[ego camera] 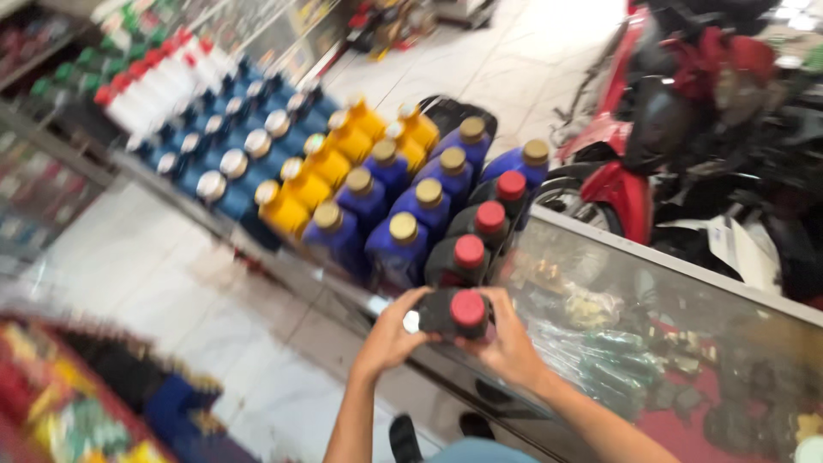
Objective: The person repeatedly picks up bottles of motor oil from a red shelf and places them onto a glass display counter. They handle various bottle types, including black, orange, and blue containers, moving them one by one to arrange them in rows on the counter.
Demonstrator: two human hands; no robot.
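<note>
1. Both of my hands clasp one black bottle point(453, 313) with a red cap: my left hand point(390, 336) wraps its left side, and my right hand point(507, 343) presses against its right side, fingers curled over the top edge near the cap.
2. That bottle sits at the near edge of a glass counter point(686, 283), at the front of a short row of the same kind.
3. Just behind it stand three more black bottles with red caps point(489, 227), lined up one after another away from me.
4. To the left of those are blue bottles with gold caps point(403, 236) in several rows, touching one another.
5. Further left come yellow bottles point(317, 171), then dark blue ones with silver caps point(231, 167), then white bottles with red caps point(159, 81); this part is blurred.
6. Under the glass to my right lie small packaged parts point(600, 351) on a red lining, too blurred to tell apart.
7. Beyond the counter, on the tiled floor, stands a red motorbike point(634, 163).
</note>
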